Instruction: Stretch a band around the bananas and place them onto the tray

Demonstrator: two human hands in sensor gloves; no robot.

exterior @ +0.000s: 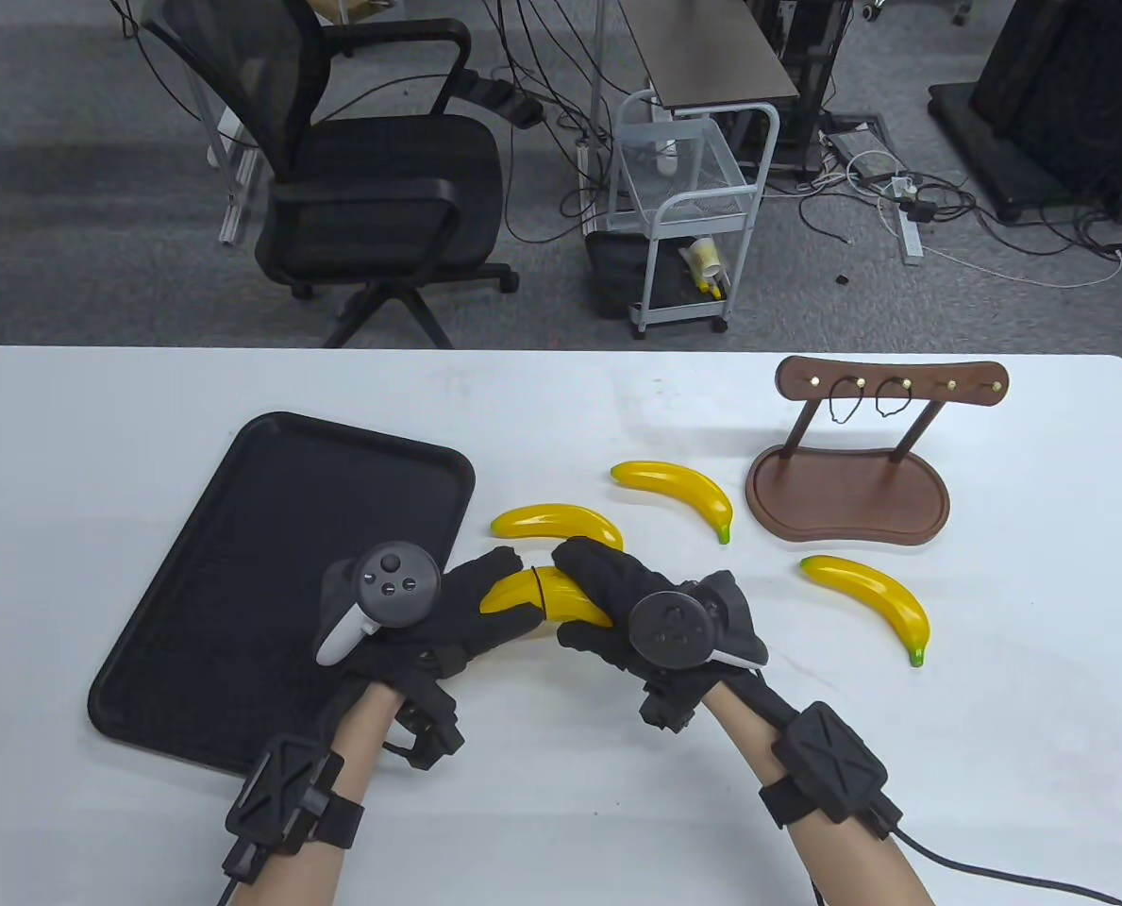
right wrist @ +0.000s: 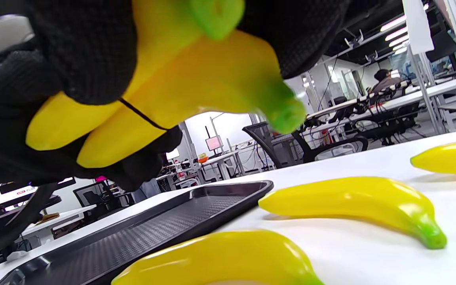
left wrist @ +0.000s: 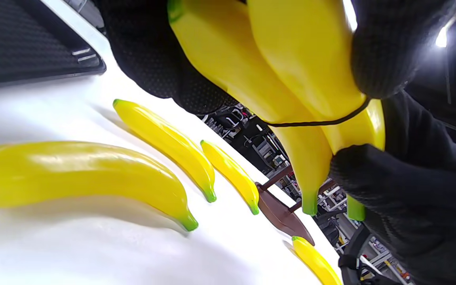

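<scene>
A white table [exterior: 561, 802] fronts a grey-carpeted room with a black mesh office chair [exterior: 372, 170] at eleven o'clock and a white wire trolley [exterior: 688, 212] at twelve. On it: a black rectangular plastic tray [exterior: 240, 566] at nine, three loose yellow plastic bananas [exterior: 678, 486], a brown wooden hook stand [exterior: 853, 481] at two. Both forearms converge — the left hand [exterior: 447, 604] and right hand [exterior: 617, 595] each curl round a pair of held yellow bananas [exterior: 532, 599] just right of the tray, circled by a thin black elastic band [left wrist: 319, 122].

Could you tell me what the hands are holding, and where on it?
Both hands grip a banded pair of bananas: left hand at one end, right hand over the other.
</scene>
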